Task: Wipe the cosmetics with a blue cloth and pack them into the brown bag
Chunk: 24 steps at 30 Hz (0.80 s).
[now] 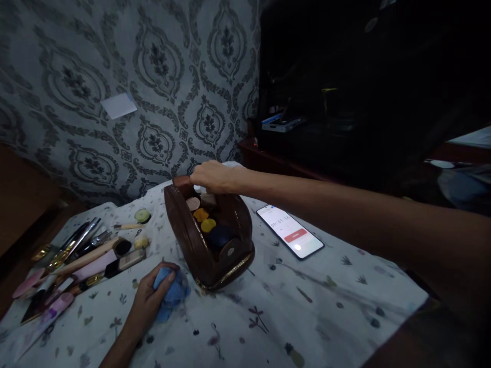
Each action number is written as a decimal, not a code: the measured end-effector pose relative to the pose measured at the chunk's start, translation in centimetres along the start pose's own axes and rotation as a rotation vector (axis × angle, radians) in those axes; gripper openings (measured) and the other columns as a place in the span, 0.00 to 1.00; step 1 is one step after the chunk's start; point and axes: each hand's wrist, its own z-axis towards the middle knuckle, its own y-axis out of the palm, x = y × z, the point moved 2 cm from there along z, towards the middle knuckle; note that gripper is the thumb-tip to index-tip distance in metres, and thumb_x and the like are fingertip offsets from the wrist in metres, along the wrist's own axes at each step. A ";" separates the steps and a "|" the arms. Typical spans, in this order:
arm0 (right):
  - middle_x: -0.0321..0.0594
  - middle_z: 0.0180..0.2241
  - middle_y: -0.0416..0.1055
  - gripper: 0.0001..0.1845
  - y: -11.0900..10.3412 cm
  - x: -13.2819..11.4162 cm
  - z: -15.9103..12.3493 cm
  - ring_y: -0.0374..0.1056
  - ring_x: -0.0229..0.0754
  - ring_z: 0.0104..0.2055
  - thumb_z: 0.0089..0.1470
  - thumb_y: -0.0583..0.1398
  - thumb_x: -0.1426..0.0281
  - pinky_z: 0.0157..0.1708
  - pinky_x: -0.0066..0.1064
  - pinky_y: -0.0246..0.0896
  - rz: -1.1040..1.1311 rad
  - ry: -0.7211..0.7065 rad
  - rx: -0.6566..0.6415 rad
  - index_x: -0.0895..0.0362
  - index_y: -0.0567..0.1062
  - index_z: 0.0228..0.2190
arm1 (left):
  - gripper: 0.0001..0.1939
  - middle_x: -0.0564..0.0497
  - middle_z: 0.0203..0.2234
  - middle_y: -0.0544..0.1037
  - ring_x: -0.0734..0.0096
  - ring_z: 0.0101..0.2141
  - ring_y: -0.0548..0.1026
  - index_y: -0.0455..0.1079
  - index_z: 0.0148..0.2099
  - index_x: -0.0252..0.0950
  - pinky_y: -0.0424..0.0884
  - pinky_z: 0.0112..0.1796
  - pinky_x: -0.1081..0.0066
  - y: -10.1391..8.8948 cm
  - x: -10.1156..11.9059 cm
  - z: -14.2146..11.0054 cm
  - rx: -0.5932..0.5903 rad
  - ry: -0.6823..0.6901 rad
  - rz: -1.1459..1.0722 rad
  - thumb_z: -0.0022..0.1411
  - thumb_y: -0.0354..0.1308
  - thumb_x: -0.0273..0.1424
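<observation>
A brown zip-up toiletry bag stands unzipped on the cloth-covered table. Inside it lie a yellow round item, an orange item, a pale round item and a dark blue rounded item. My right hand reaches over the bag with its fingers closed on the brown strap at the far end. Left of the bag's near end, my left hand rests on the table, its fingers closed around a crumpled blue cloth.
To the left lie several cosmetics, among them a wooden-handled brush, a foundation bottle and a purple tube. A small green-lidded jar sits behind them. A phone showing a timer lies right of the bag. Patterned wallpaper backs the table.
</observation>
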 end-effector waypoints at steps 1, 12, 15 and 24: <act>0.51 0.47 0.75 0.18 0.1 0.0 0.1 0.73 0.49 0.49 0.55 0.60 0.82 0.42 0.33 0.66 -0.004 -0.006 0.000 0.61 0.76 0.47 | 0.22 0.48 0.32 0.80 0.59 0.35 0.77 0.76 0.39 0.37 0.73 0.39 0.68 0.0 0.0 0.0 -0.008 -0.003 0.002 0.60 0.56 0.52; 0.43 0.40 0.76 0.16 2.1 2.1 0.5 0.73 0.44 0.43 0.51 0.62 0.83 0.38 0.30 0.61 0.078 -0.172 0.013 0.58 0.78 0.41 | 0.23 0.47 0.32 0.81 0.59 0.34 0.78 0.77 0.39 0.36 0.74 0.37 0.68 0.1 0.4 -0.1 -0.013 0.004 0.018 0.60 0.56 0.51; 0.41 0.40 0.76 0.18 2.3 2.2 0.7 0.72 0.42 0.43 0.52 0.61 0.84 0.38 0.30 0.61 0.087 -0.165 0.030 0.56 0.77 0.42 | 0.24 0.47 0.32 0.81 0.58 0.35 0.78 0.77 0.39 0.36 0.74 0.38 0.66 0.1 0.6 0.0 -0.019 0.005 0.028 0.59 0.57 0.52; 0.40 0.43 0.74 0.17 1.5 2.0 1.5 0.71 0.46 0.46 0.52 0.62 0.80 0.36 0.31 0.61 0.077 -0.153 -0.049 0.53 0.77 0.43 | 0.25 0.47 0.33 0.81 0.57 0.36 0.77 0.77 0.39 0.36 0.74 0.39 0.66 0.2 0.4 0.0 -0.028 -0.009 0.013 0.59 0.57 0.53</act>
